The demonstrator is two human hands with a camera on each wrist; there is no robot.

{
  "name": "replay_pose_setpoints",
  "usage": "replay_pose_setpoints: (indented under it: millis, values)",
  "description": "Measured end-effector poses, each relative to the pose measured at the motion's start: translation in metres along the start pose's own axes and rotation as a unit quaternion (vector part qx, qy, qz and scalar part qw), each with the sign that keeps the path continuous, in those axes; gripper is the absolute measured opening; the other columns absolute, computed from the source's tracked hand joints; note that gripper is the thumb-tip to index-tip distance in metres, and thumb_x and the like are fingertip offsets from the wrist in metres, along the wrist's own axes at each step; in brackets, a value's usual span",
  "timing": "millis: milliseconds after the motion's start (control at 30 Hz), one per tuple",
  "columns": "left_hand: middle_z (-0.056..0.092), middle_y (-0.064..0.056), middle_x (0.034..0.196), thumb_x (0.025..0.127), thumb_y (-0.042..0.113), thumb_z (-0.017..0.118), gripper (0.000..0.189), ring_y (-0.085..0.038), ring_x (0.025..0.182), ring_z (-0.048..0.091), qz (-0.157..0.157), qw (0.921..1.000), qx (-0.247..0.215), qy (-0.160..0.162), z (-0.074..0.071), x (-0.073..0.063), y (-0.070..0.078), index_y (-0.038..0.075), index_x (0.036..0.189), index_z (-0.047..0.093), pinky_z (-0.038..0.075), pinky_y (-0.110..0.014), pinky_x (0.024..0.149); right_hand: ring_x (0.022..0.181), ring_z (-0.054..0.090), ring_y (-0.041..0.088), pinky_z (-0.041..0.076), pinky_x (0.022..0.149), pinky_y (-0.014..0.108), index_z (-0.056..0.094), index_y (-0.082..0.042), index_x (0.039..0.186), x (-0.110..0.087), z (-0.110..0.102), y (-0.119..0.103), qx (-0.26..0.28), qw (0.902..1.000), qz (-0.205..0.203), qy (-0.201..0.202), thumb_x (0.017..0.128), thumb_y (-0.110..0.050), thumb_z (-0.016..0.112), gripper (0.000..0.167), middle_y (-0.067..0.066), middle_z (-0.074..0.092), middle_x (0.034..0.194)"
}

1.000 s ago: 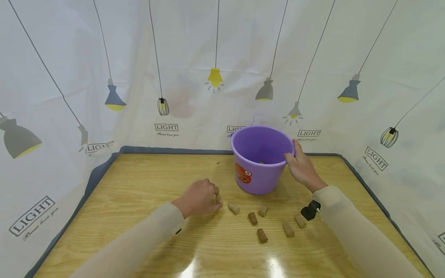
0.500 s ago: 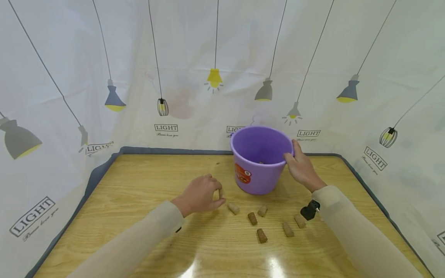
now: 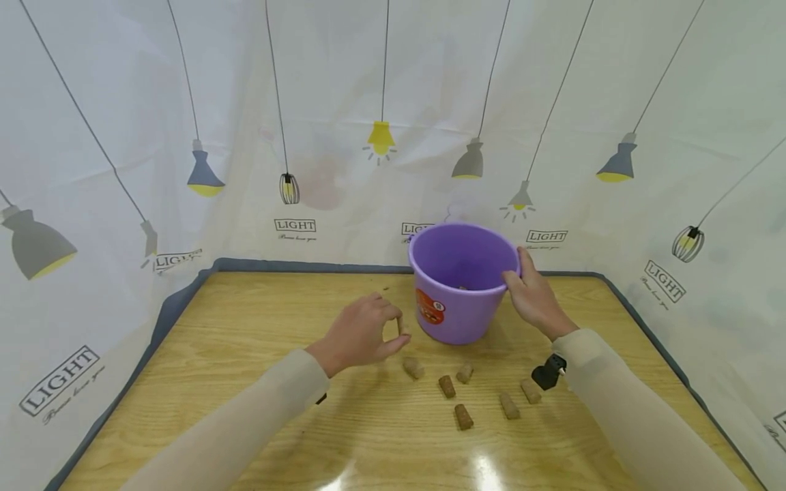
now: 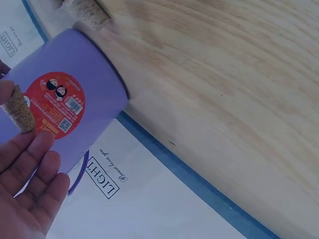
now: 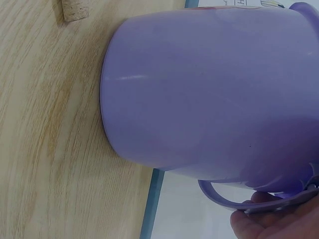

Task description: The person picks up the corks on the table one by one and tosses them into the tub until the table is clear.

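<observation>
Between thumb and fingertips my left hand (image 3: 362,331) pinches a cork (image 4: 21,110), held up beside the purple bucket (image 3: 457,317). In the left wrist view the cork overlaps the bucket's round red label (image 4: 57,104). My right hand (image 3: 535,296) grips the bucket's rim on its right side, thumb over the edge. The right wrist view shows those fingers at the bucket's purple handle (image 5: 239,203). Inside the bucket a bit of cork shows near the bottom; the rest of the inside is hidden by the front wall.
Several loose corks lie in front of the bucket, among them a pale cork (image 3: 413,368) near my left hand and a dark brown cork (image 3: 463,417) closest to me. Behind the wooden table (image 3: 245,327) hangs a white cloth (image 3: 344,88) printed with lamps.
My left hand has risen from the table with the cork and moved a little right and away from me, toward the bucket. The right hand and the bucket stay in place.
</observation>
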State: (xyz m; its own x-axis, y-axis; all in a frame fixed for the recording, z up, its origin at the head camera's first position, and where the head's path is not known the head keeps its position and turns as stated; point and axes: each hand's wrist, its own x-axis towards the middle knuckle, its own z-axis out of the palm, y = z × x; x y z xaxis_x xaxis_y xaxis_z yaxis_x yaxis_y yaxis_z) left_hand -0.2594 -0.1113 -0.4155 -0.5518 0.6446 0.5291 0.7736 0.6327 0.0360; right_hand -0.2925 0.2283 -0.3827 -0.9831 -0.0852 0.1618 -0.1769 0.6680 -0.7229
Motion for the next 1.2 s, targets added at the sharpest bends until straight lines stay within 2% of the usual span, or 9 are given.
replay_pose_setpoints:
  millis: [67, 233, 300, 467, 733, 800, 1000, 1200]
  values:
    - [0.074, 0.003, 0.087, 0.085, 0.038, 0.081, 0.025, -0.014, 0.079, 0.064, 0.008, 0.9998, -0.001, 0.016, -0.002, 0.004, 0.001, 0.013, 0.089, 0.075, 0.057, -0.03, 0.076, 0.15, 0.023, 0.046, 0.022, 0.12, 0.065, -0.004, -0.009, 0.165, 0.0, 0.0, 0.0, 0.001, 1.0, 0.0, -0.001, 0.106, -0.038, 0.031, 0.074, 0.026, 0.022, 0.165]
    - [0.075, 0.0, 0.091, 0.084, 0.036, 0.084, 0.029, -0.015, 0.081, 0.066, 0.018, 0.9985, -0.004, 0.051, -0.007, 0.014, 0.004, 0.01, 0.094, 0.077, 0.057, -0.029, 0.079, 0.151, 0.023, 0.046, 0.022, 0.12, 0.065, -0.005, -0.01, 0.165, 0.001, -0.001, 0.001, 0.001, 1.0, 0.001, -0.004, 0.106, -0.038, 0.031, 0.074, 0.026, 0.022, 0.166]
    - [0.075, -0.001, 0.09, 0.083, 0.035, 0.084, 0.029, -0.015, 0.079, 0.064, 0.021, 0.9978, -0.005, 0.063, -0.009, 0.017, 0.005, 0.01, 0.095, 0.077, 0.055, -0.027, 0.071, 0.151, 0.023, 0.046, 0.022, 0.12, 0.065, -0.005, -0.01, 0.165, 0.001, -0.001, 0.001, 0.0, 1.0, 0.001, -0.003, 0.106, -0.038, 0.03, 0.074, 0.026, 0.022, 0.166]
    - [0.076, -0.003, 0.093, 0.083, 0.033, 0.085, 0.033, -0.017, 0.08, 0.067, 0.027, 0.9957, -0.009, 0.088, -0.012, 0.026, 0.008, 0.008, 0.102, 0.077, 0.058, -0.033, 0.079, 0.151, 0.023, 0.046, 0.022, 0.121, 0.064, -0.005, -0.01, 0.165, 0.002, 0.0, 0.001, 0.001, 1.0, 0.001, -0.002, 0.106, -0.038, 0.031, 0.074, 0.025, 0.021, 0.166]
    - [0.076, -0.004, 0.1, 0.084, 0.033, 0.083, 0.044, -0.016, 0.082, 0.06, 0.023, 0.9947, -0.008, 0.099, -0.017, 0.037, 0.012, 0.008, 0.12, 0.074, 0.052, -0.028, 0.07, 0.151, 0.022, 0.046, 0.021, 0.12, 0.065, -0.005, -0.01, 0.165, 0.001, 0.0, 0.001, 0.002, 1.0, 0.005, -0.001, 0.106, -0.039, 0.031, 0.075, 0.025, 0.02, 0.166]
    - [0.076, -0.004, 0.098, 0.085, 0.033, 0.082, 0.042, -0.016, 0.082, 0.06, 0.027, 0.9941, -0.006, 0.105, -0.018, 0.04, 0.013, 0.008, 0.118, 0.075, 0.052, -0.028, 0.072, 0.151, 0.022, 0.046, 0.022, 0.12, 0.065, -0.004, -0.01, 0.165, 0.001, 0.0, 0.0, 0.003, 1.0, 0.005, -0.001, 0.106, -0.038, 0.031, 0.075, 0.025, 0.021, 0.166]
    - [0.074, 0.0, 0.091, 0.088, 0.033, 0.079, 0.023, -0.016, 0.085, 0.062, 0.035, 0.9923, 0.007, 0.118, -0.022, 0.05, 0.015, 0.012, 0.096, 0.073, 0.054, -0.029, 0.078, 0.15, 0.023, 0.046, 0.022, 0.12, 0.065, -0.003, -0.009, 0.165, 0.001, 0.0, 0.0, 0.003, 1.0, 0.004, -0.001, 0.106, -0.038, 0.031, 0.074, 0.026, 0.022, 0.166]
    - [0.07, 0.004, 0.088, 0.09, 0.033, 0.076, 0.022, -0.016, 0.087, 0.062, 0.037, 0.9919, 0.021, 0.119, -0.025, 0.058, 0.016, 0.013, 0.096, 0.071, 0.053, -0.029, 0.078, 0.15, 0.024, 0.047, 0.022, 0.12, 0.065, -0.002, -0.009, 0.165, 0.001, 0.0, 0.0, -0.001, 1.0, 0.003, 0.004, 0.106, -0.038, 0.031, 0.074, 0.026, 0.023, 0.165]
